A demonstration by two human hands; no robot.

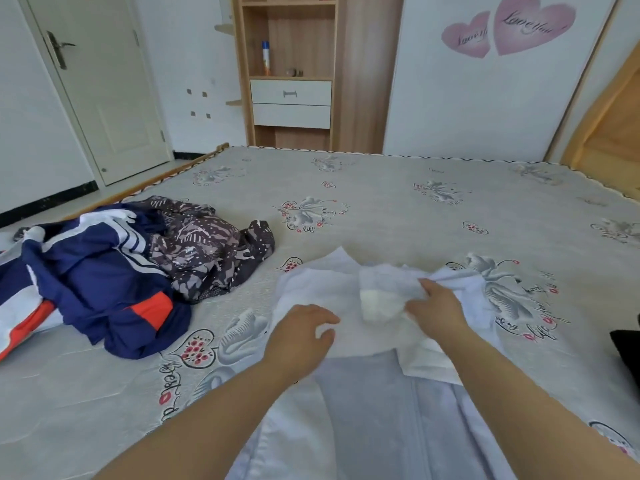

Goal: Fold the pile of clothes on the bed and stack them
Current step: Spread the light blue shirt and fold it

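The fingers of the right hand were curled round a bunched fold of the pale shirt, pinching what looked like its collar or a gathered sleeve near the middle of the garment; the fingers of the left hand lay nearly straight and spread, pressing flat on the cloth just left of that bunch and holding nothing; the shirt itself was spread on the bed directly before the person, its lower part running down towards the camera between the two forearms.

To my judgement the step in hand was the smoothing and first fold of this shirt; it would go best if the left palm kept the body pinned while the right drew its gathered cloth out level, so that no wrinkle was folded in; the bunch looked loose, and a hurried pull could drag the whole garment askew.

The unfolded pile lay well apart to the left: a navy jacket with white stripes and an orange patch, and touching it a dark patterned garment; both sat near the left edge of the bed, beyond which the floor showed; no folded stack was visible.

To the right and beyond the shirt the mattress offered broad open room for laying sleeves out or starting a stack; a black object at the right margin could not be identified.
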